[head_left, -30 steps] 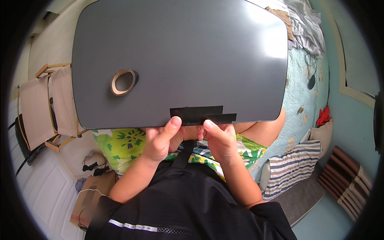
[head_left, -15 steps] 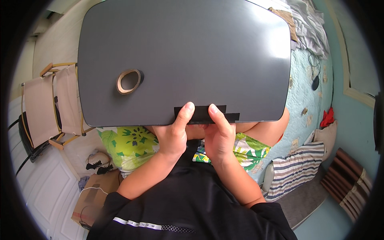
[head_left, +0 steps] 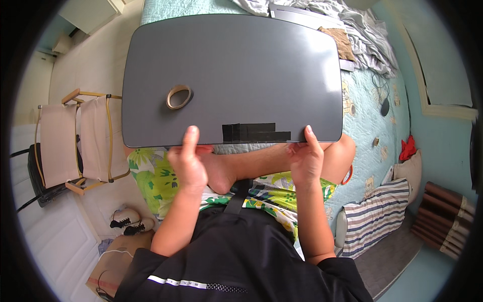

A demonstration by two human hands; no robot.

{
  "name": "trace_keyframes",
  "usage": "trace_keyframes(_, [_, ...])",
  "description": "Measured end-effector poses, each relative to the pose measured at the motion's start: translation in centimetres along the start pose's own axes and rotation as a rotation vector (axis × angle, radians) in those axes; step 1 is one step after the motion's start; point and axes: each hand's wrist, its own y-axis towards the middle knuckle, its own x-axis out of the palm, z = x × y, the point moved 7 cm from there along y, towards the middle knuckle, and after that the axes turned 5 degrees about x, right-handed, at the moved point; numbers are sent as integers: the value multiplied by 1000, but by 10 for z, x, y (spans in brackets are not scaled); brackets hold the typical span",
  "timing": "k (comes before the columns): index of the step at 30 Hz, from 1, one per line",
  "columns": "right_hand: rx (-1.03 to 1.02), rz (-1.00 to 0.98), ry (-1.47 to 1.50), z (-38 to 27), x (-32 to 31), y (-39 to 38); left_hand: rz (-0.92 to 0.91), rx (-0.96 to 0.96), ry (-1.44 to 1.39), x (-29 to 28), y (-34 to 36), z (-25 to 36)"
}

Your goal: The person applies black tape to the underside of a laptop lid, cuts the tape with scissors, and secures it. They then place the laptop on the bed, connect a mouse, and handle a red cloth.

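A dark grey tabletop [head_left: 236, 65] with rounded corners spreads out in front of me, over my crossed legs. Black tape strips [head_left: 250, 132] lie along the middle of its near edge, overlapping each other. A roll of black tape [head_left: 170, 97] with a cardboard core rests on the left part of the surface. My left hand [head_left: 190, 163] grips the near edge to the left of the strips, thumb on top and fingers underneath, mostly hidden. To the right of the strips, my right hand [head_left: 308, 160] pinches the same edge in the same way.
The tabletop is over a bed with a pale blue quilt [head_left: 365, 131]. A folding chair [head_left: 95, 138] stands on the left, near shoes [head_left: 132, 221] and a cardboard box [head_left: 113, 267]. Grey bedding [head_left: 375, 48] and a brown cloth [head_left: 339, 43] lie far right; a striped pillow [head_left: 377, 214] lies near right.
My hands have moved apart from the taped middle, left hand leftward and right hand rightward along the edge. The tabletop now appears smaller and farther off, with the tape roll still on it.
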Motion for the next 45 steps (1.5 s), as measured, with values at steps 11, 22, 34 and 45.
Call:
trace_keyframes(11, [-113,67,-426,-40,-17,7,-432,857,591,6,-8,119])
trace_keyframes(22, [-242,122,-581,-56,-34,5,-566,1177,1124,69,44,130])
trace_keyframes(34, [-550,134,-97,-31,-75,-47,-1162,56,97,151,-96,23])
trace_keyframes(45, [-831,235,-271,-84,-120,-27,-1007,341,621,233,-56,45])
